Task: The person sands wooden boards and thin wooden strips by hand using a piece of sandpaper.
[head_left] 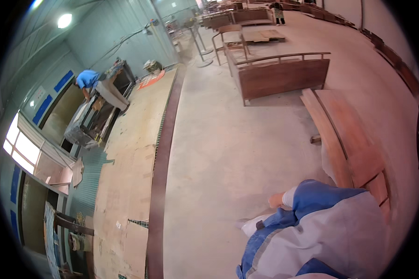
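My grey-and-blue work jacket (326, 228) fills the lower right. From its upper blue sleeve and a white cuff, my right hand (275, 201) pokes out low over the floor. Its fingers are not distinct, and no held thing shows. At the end of the lower blue sleeve is a pale, blurred shape (252, 226); glove, cuff or cloth, I cannot make out which, and my left hand's fingers are hidden. Beyond the right sleeve lie long reddish-brown wooden boards (340, 125), the things nearest to that arm.
A brown wooden bed panel (284, 76) and a wooden chair frame (230, 39) stand ahead. Cardboard sheeting (125, 176) covers the floor at left, beside a dark strip (163, 172). A person in blue (100, 86) bends over a bench. Another person (278, 13) stands far back.
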Demonstrator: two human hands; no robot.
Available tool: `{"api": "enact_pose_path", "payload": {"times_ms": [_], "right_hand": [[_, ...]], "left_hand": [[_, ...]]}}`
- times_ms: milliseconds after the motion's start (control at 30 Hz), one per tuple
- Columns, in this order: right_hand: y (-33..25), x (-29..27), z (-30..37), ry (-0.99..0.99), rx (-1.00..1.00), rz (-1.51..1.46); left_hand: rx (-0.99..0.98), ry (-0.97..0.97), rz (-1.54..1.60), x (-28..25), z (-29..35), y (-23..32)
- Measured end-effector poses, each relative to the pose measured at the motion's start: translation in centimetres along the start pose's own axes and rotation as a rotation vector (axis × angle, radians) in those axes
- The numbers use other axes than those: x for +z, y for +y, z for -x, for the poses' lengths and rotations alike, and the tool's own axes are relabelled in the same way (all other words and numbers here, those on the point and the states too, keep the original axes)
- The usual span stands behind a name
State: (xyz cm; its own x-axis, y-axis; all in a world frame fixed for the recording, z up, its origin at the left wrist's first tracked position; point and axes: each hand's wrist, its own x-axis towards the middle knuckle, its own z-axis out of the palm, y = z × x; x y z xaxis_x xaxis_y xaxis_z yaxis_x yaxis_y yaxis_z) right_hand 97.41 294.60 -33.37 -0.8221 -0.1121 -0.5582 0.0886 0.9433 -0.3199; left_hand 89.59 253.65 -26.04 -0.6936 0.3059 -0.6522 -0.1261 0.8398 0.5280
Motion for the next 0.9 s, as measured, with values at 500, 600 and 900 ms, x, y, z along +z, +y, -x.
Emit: {"api": "enact_pose_path", "payload": {"times_ms": [500, 600, 900], "right_hand": [[-50.3, -16.8, -37.0, -0.188, -0.546, 0.246], [-61.0, -16.6, -39.1, -0.238, -0.682, 0.209], [-79.4, -16.7, -47.6, -0.354, -0.746, 0.387]], "left_hand": [[-0.697, 0.530, 0.678, -11.8, 13.4, -28.7], [-0.864, 0.568, 0.786, -9.9, 15.2, -32.8], [-1.116, 0.800, 0.808, -15.7, 21.9, -49.0]]}}
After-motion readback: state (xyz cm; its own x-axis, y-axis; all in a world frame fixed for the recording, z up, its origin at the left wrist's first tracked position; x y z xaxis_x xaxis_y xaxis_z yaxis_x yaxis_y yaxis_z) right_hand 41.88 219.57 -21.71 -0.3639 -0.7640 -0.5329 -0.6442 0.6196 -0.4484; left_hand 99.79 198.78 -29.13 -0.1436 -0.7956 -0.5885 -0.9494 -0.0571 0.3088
